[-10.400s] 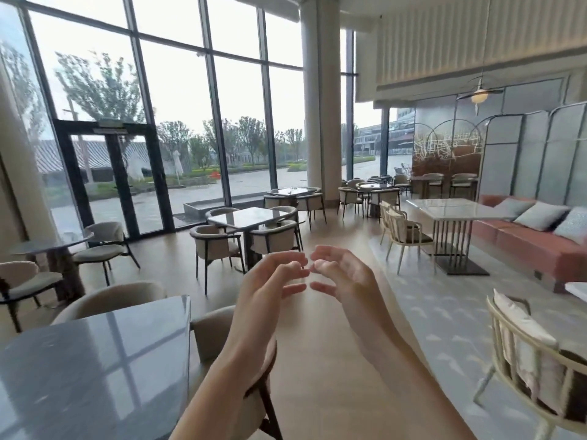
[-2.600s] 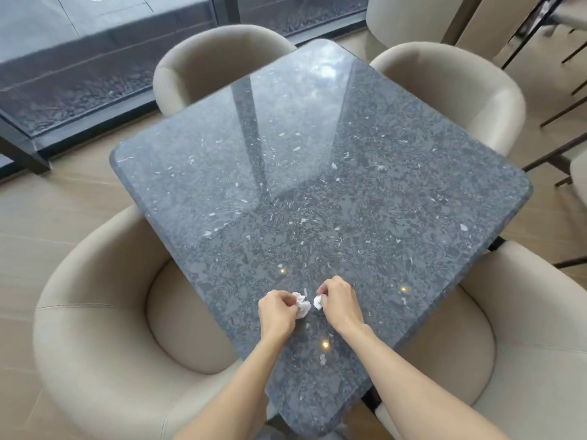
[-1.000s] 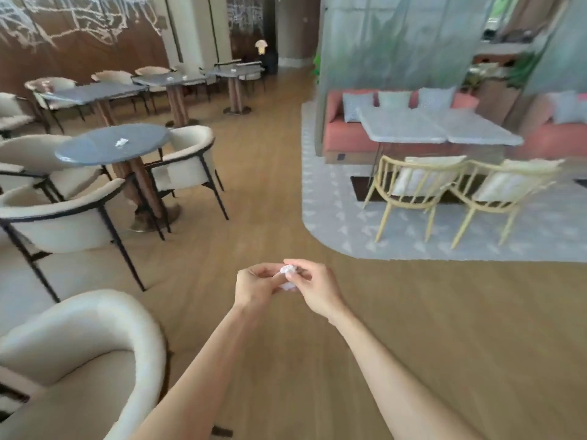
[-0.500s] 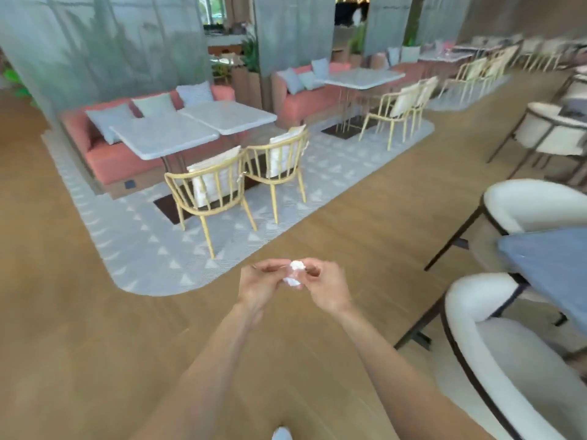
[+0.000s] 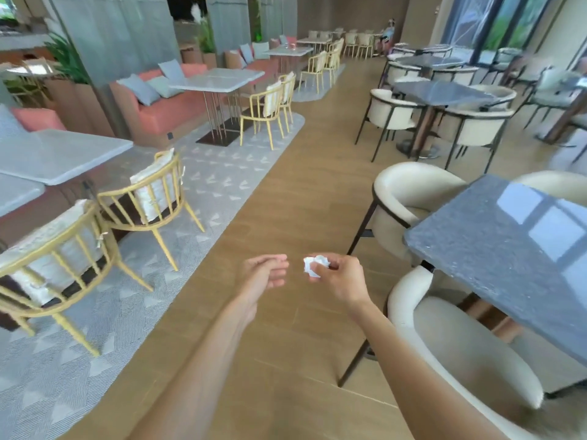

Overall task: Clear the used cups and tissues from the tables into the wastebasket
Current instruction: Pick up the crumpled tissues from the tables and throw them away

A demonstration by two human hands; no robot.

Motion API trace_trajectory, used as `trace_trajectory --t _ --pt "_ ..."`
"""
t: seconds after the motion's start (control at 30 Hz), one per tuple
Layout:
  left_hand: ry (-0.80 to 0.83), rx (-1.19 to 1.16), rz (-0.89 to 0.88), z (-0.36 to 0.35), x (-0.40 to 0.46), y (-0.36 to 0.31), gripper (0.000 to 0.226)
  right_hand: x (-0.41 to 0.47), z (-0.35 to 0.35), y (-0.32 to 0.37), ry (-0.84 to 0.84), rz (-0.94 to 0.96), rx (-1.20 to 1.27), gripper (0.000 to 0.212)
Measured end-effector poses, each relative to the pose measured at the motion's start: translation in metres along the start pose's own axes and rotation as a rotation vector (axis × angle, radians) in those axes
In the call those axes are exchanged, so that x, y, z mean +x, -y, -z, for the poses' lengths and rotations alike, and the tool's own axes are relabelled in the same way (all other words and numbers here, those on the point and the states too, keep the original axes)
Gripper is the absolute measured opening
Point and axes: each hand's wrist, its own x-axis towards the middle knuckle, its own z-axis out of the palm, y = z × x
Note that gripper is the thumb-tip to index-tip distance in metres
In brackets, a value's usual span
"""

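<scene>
Tissue (image 5: 314, 265), crumpled, pinched in the curled fingers of the right hand (image 5: 338, 278), held above the wooden floor (image 5: 295, 198). Left hand (image 5: 265, 276) just beside it, apart, fingers loosely curled, holding nothing. Grey counter (image 5: 495, 246) to the right.

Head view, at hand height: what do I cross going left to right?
yellow chair → left hand → crumpled tissue → right hand → cream armchair → dark stone table
</scene>
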Motion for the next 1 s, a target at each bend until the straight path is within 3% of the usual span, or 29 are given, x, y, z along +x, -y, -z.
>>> trace_trajectory --t 0.27,0.37,0.57,1.0 --pt "0.080 0.038 -0.126 -0.054 0.157 -0.049 0.017 0.165 0.041 -0.004 -0.136 0.045 0.040 0.010" --pt "0.072 0.047 -0.148 -0.075 0.223 -0.074 0.016 0.238 0.041 0.004 -0.193 0.057 0.150 0.023" --pt "0.032 -0.020 -0.185 -0.105 0.345 -0.131 0.013 0.370 0.047 0.027 -0.179 0.025 0.167 0.024" --pt "-0.050 -0.145 -0.183 -0.077 0.624 -0.180 0.016 0.628 -0.018 0.042 -0.209 -0.057 0.233 0.011"
